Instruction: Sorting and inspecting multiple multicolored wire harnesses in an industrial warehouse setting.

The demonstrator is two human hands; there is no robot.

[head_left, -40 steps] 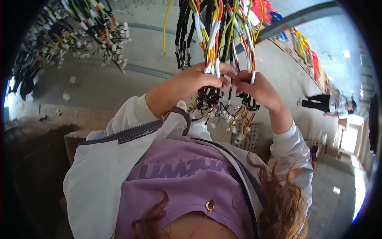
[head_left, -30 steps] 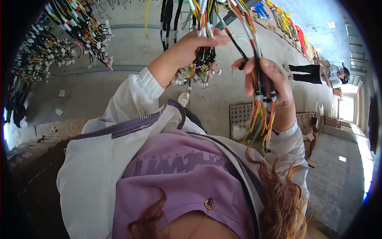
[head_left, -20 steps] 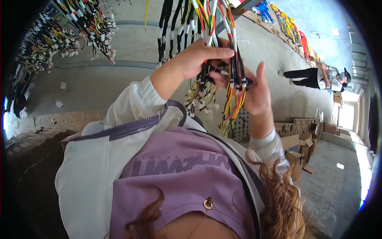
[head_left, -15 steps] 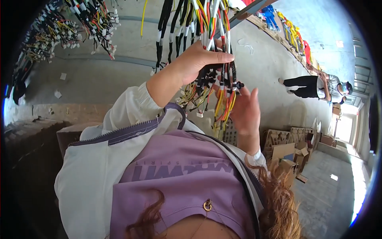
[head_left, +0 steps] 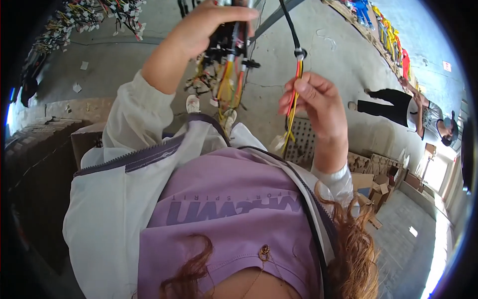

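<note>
My left hand (head_left: 201, 31) is up at the top of the view, its fingers wrapped round a hanging bundle of wire harnesses (head_left: 233, 45). Below that grip dangle yellow, red and black wire ends with black clips and small connectors. Off to the right, my right hand (head_left: 321, 102) pinches a separate wire harness branch (head_left: 295, 94) between thumb and fingers. This branch runs down from the top in black sleeving, through a black clip (head_left: 300, 53), into loose red, yellow and black wires. A pale connector (head_left: 279, 143) shows at its lower end.
More wire harnesses (head_left: 107, 17) hang at the upper left. Coloured cable bundles (head_left: 388, 37) lie along a long board at the upper right. Another person (head_left: 413, 109) stands at the right. Cardboard boxes (head_left: 371, 187) and a perforated panel (head_left: 303, 139) are at the lower right.
My right hand has moved right, drawing one harness branch away from the bundle and pinching its wires. My left hand has gone up and left with the rest.
</note>
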